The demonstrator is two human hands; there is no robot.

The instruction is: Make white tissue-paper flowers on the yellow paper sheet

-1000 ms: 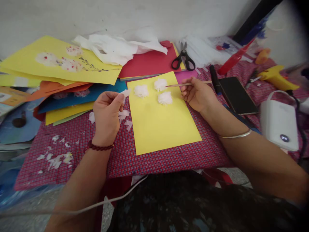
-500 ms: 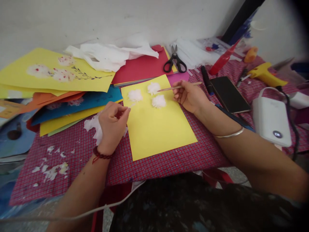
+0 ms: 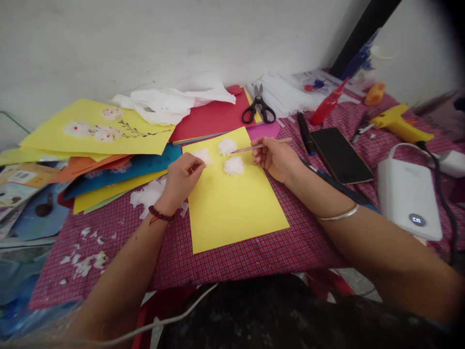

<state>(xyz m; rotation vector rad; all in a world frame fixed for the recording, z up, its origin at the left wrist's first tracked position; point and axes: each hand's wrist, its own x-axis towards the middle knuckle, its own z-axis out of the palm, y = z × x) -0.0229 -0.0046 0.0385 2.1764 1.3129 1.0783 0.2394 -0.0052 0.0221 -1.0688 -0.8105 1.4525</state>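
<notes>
A yellow sheet of paper (image 3: 238, 208) lies in front of me with three fluffy white paper tufts on its upper part: a left one (image 3: 202, 155), an upper one (image 3: 227, 147) and a lower one (image 3: 234, 166). My right hand (image 3: 276, 157) grips a thin wooden stick (image 3: 242, 150), whose pointed tip is close to the upper and lower tufts. At the sheet's left edge my left hand (image 3: 185, 179) is closed in a pinch beside the left tuft. Whatever those fingertips hold, if anything, is too small to make out.
White paper scraps (image 3: 87, 259) lie left on the checked cloth (image 3: 254, 259). Coloured sheets (image 3: 145, 155) are stacked behind. Scissors (image 3: 259, 109), a black marker (image 3: 306, 134), a phone (image 3: 341, 155), a red bottle (image 3: 329, 104), a yellow glue gun (image 3: 397, 122) and a white power bank (image 3: 410, 191) stand or lie right.
The camera view has shifted, so the table sits lower in the picture. My left hand has moved right, closer to the left tuft. The stick's tip has moved slightly toward the upper tuft.
</notes>
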